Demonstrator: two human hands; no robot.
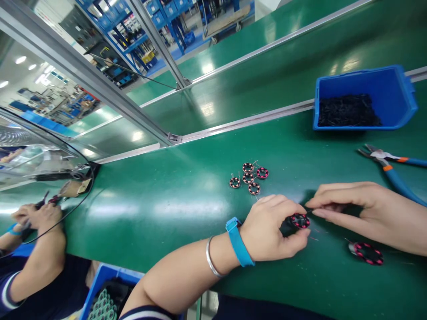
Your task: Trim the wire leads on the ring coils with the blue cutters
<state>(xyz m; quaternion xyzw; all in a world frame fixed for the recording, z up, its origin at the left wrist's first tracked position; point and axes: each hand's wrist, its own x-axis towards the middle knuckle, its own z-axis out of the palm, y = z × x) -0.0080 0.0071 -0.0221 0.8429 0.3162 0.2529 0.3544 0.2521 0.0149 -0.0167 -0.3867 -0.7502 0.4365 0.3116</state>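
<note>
My left hand (271,231), with a blue wrist strap and a silver bangle, pinches a small round black coil with pink marks (299,220) just above the green table (173,204). My right hand (370,213) reaches in from the right, its thumb and forefinger pressed together on a thin black piece at the coil's upper edge. A second coil ring (367,252) lies on the table below my right hand. Several finished-looking coils (248,177) sit in a cluster beyond my left hand.
A blue bin (365,98) of black parts stands at the back right. Blue-handled pliers (390,166) lie at the right. A co-worker's hands (33,218) work at the far left. A blue bin of pale rings (103,298) sits below the table edge.
</note>
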